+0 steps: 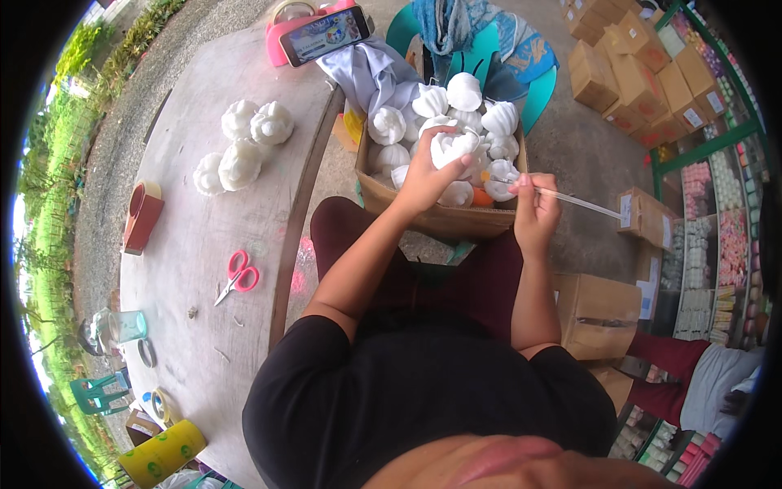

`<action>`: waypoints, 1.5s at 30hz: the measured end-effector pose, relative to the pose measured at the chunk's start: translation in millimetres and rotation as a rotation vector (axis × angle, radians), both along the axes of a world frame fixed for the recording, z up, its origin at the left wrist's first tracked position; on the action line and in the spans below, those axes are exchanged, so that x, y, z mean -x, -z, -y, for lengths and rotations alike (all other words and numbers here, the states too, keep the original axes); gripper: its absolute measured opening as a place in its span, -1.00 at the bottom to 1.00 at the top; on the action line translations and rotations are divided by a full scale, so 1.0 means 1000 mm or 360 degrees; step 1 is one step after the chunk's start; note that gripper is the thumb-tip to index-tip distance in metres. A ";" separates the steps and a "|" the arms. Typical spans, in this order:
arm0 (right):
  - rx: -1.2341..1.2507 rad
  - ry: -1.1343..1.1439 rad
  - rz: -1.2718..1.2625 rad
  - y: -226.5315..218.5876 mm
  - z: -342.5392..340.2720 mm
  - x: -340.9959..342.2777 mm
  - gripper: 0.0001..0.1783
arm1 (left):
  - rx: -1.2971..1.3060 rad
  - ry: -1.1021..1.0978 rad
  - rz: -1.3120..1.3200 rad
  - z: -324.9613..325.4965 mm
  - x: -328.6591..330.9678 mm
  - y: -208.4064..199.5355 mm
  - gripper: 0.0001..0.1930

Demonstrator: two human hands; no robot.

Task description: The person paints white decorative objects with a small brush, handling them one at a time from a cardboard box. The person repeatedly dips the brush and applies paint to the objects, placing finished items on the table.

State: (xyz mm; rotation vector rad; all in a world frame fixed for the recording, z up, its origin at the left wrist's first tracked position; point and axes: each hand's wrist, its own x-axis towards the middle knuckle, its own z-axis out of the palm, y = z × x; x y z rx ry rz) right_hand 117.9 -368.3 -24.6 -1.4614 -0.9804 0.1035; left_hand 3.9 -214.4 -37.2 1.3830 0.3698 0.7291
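My left hand [432, 174] grips a white, puffy, folded ball [453, 150] shaped somewhat like a flower, its fingers wrapped round the side. Closed on a thin clear stick [580, 201], my right hand [538, 213] is just to the right of that ball. The stick's long end points out to the right; a small orange-yellow spot [486, 176] shows near its other end, and I cannot tell whether it belongs to the stick. Both hands are over an open cardboard box [383, 196] heaped with similar white balls [464, 92]. Something orange [496, 191] lies among them.
On the wooden table [195, 269] at left are several more white balls [242, 165], pink-handled scissors [237, 277], a tape dispenser [142, 216] and a phone [324, 36] on a pink stand. A green chair [538, 98] draped with cloth stands beyond the box. Cartons [631, 73] and shelves line the right.
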 end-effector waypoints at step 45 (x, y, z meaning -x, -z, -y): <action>-0.0104 0.0265 0.0372 -0.014 -0.008 -0.007 -0.88 | -0.0701 0.0265 -0.0061 0.001 0.004 -0.002 -0.12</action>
